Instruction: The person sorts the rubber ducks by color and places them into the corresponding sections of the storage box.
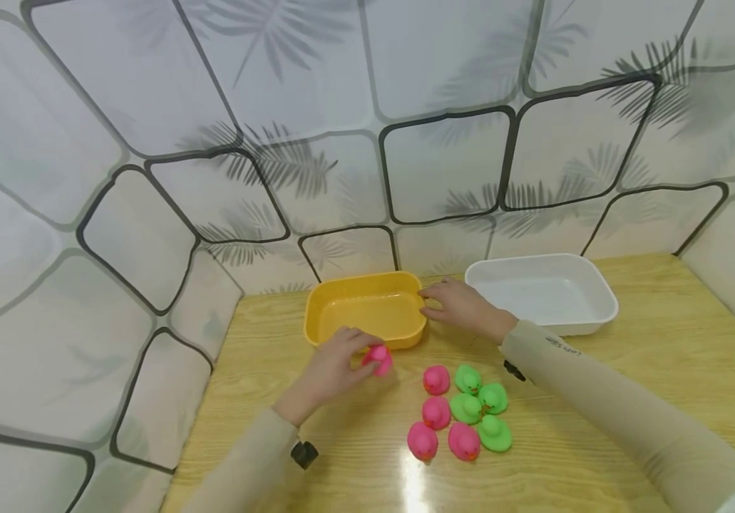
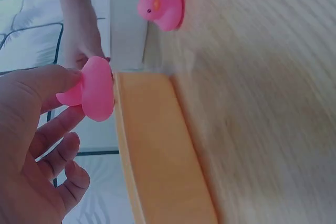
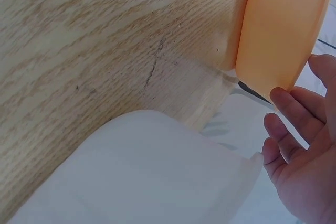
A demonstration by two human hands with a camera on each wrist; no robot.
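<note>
Between thumb and fingertips, my left hand (image 1: pixel 335 367) pinches a pink rubber duck (image 1: pixel 380 359) just in front of the yellow basin (image 1: pixel 312 313). The left wrist view shows that duck (image 2: pixel 98 88) near the basin's rim, with the other fingers loosely bent. My right hand (image 1: pixel 460 303) holds the basin's right end by its rim, thumb and fingertips against the edge. Several pink ducks (image 1: pixel 436 412) and several green ducks (image 1: pixel 495 433) stand grouped on the wooden table (image 1: pixel 354 463), in front of the basins.
Behind my right forearm stands a white basin (image 1: pixel 604 306), to the right of the yellow one. Patterned wall covering (image 1: pixel 341 185) closes off the back and sides of the table. A dark device (image 1: pixel 304 454) shows at my left wrist.
</note>
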